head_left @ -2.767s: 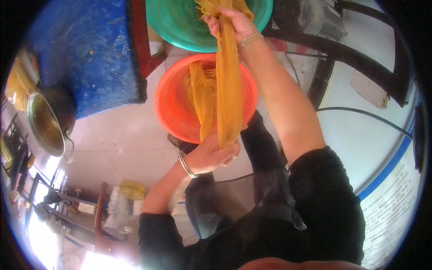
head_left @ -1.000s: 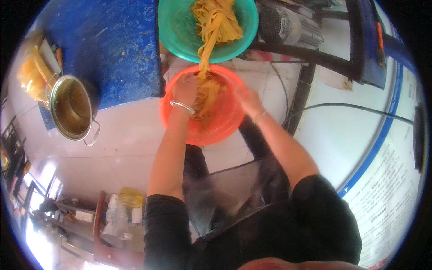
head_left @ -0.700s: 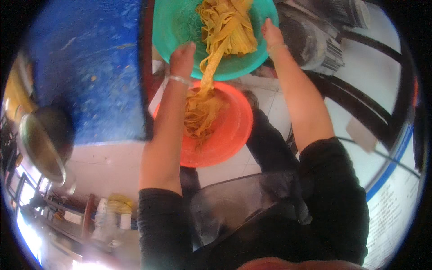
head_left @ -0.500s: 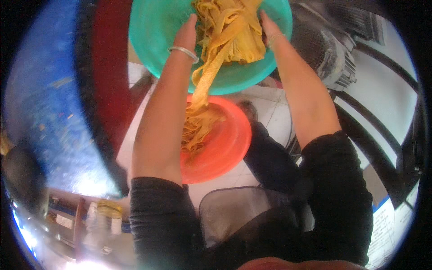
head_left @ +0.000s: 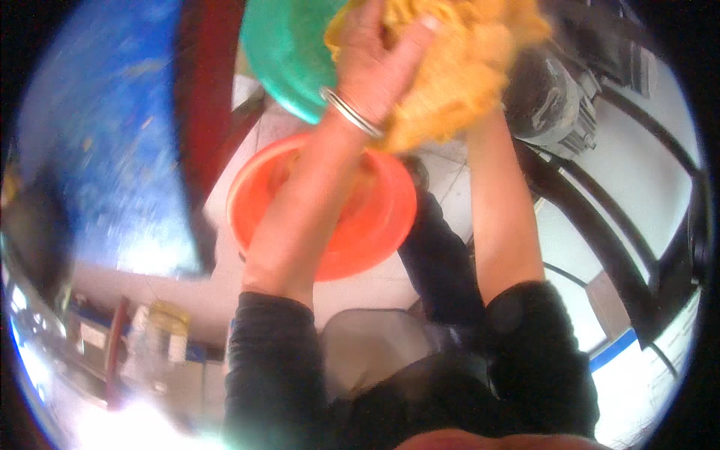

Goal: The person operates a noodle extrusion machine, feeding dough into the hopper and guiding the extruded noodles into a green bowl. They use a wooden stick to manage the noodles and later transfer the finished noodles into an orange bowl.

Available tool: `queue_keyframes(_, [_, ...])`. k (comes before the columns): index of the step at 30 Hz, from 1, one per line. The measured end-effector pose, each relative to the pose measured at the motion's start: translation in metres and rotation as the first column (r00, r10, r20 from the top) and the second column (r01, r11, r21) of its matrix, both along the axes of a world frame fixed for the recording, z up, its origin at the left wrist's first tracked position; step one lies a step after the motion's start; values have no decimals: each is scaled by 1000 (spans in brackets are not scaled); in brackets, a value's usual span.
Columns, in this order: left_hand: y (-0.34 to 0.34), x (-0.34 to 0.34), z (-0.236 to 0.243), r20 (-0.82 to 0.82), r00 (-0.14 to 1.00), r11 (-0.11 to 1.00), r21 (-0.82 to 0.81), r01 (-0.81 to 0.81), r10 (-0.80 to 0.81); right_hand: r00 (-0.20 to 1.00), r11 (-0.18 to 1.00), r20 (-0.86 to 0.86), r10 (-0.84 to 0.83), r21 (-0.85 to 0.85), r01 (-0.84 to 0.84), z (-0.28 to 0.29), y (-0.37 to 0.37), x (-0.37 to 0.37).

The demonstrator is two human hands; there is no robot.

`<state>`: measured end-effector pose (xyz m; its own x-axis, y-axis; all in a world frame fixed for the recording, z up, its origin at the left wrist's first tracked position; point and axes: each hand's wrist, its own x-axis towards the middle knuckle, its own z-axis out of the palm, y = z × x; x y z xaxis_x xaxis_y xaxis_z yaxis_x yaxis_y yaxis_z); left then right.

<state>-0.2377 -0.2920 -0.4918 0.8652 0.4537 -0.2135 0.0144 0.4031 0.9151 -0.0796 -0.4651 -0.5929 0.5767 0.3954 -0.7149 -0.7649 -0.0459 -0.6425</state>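
My left hand (head_left: 382, 64) presses on a thick bundle of yellow-orange flat strips (head_left: 454, 82), thumb stretched across its top. At the bundle's right underside is my right hand (head_left: 487, 112); the bundle hides its fingers, and only the wrist and forearm show plainly. The bundle is held up in front of me, somewhat blurred. Behind and left of it is a green basin (head_left: 289, 60), partly covered by the bundle and my left hand. Lower down stands an orange-red basin (head_left: 375, 225), crossed by my left forearm, which hides most of what lies in it.
A blue surface (head_left: 120, 142) with a dark red side (head_left: 206, 97) lies to the left. At the upper right is a grey ribbed machine part (head_left: 559, 112), with black curved bars (head_left: 600, 217) below it. A grey seat (head_left: 375, 345) is near my body.
The bundle has risen out of the green basin toward me and right. My left hand has moved right onto its top. The strip hanging toward the orange-red basin no longer shows.
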Motion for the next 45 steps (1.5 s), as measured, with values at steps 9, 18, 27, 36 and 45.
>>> queue_keyframes(9, [-107,-151,133,-268,934,963,192,-189,237,976,991,-177,128,56,-120,171,-98,-152])
queue_keyframes(18, [-158,-384,-53,-710,665,857,-174,-484,232,654,735,335,678,-333,-591,117,-87,-275])
queue_keyframes(27, [-139,-512,-165,-833,188,833,447,-325,520,510,572,321,798,-668,-475,23,-103,-230])
queue_keyframes(36, [-83,-497,-74,-858,332,873,231,-429,391,673,543,109,732,-690,-478,50,-48,-267])
queue_keyframes(45, [-26,-705,199,-763,313,802,419,-427,565,620,610,37,784,-239,-756,284,-5,-443])
